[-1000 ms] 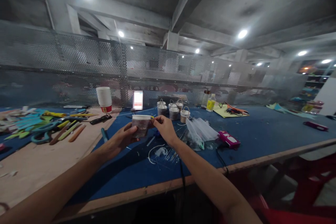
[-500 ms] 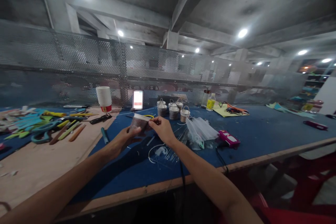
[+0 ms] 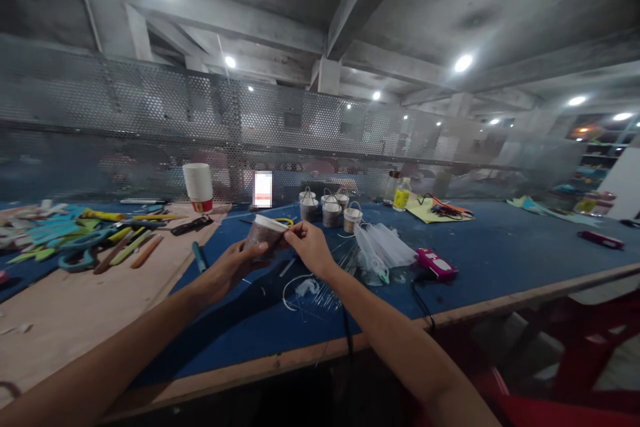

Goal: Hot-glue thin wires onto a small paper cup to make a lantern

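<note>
My left hand (image 3: 230, 268) is wrapped round a small brown cup with a white rim (image 3: 265, 233), held tilted above the blue table (image 3: 480, 260). My right hand (image 3: 311, 247) pinches at the cup's rim on its right side; what its fingertips hold is too small to make out. Behind the hands stand several finished little cups with wire handles (image 3: 330, 208). Clear plastic bags (image 3: 385, 248) and thin clear strips (image 3: 313, 290) lie just right of and below my hands.
A stack of white paper cups (image 3: 199, 188) stands at the back left. Scissors, pencils and coloured tools (image 3: 95, 240) crowd the wooden board (image 3: 60, 307). A pink device with a black cable (image 3: 437, 264), two bottles (image 3: 400, 193) and a perforated metal screen (image 3: 150, 120) are nearby.
The cup has tilted over from upright and risen slightly; my right hand stays pinched at its rim. Both arms have hardly shifted.
</note>
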`<state>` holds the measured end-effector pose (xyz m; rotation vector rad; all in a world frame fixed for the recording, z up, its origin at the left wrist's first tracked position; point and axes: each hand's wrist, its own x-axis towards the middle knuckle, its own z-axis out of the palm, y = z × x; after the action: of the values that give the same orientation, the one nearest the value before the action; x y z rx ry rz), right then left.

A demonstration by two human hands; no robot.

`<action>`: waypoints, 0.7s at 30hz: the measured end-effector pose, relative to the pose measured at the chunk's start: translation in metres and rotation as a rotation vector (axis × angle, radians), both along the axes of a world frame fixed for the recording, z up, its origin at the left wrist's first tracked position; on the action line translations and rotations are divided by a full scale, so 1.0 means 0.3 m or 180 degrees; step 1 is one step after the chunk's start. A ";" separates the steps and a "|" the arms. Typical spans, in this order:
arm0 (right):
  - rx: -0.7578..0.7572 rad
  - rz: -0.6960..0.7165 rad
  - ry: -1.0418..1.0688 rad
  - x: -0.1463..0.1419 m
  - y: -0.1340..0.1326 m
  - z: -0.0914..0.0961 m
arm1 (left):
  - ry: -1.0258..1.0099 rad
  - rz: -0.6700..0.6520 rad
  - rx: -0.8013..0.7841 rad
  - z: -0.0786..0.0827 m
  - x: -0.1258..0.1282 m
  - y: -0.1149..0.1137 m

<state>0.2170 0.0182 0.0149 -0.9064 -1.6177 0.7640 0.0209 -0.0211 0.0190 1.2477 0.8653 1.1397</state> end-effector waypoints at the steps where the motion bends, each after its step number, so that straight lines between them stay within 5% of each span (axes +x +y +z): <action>1: -0.0002 0.0002 0.0004 0.000 -0.001 0.001 | -0.0017 -0.0057 -0.0009 0.001 -0.003 0.000; 21: -0.0124 0.0537 0.0414 -0.007 -0.004 0.005 | -0.0354 -0.0281 -0.0304 0.010 -0.016 0.003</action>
<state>0.2150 0.0170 0.0162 -0.7381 -1.5821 0.9551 0.0161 -0.0201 0.0221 1.1231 0.7653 1.0746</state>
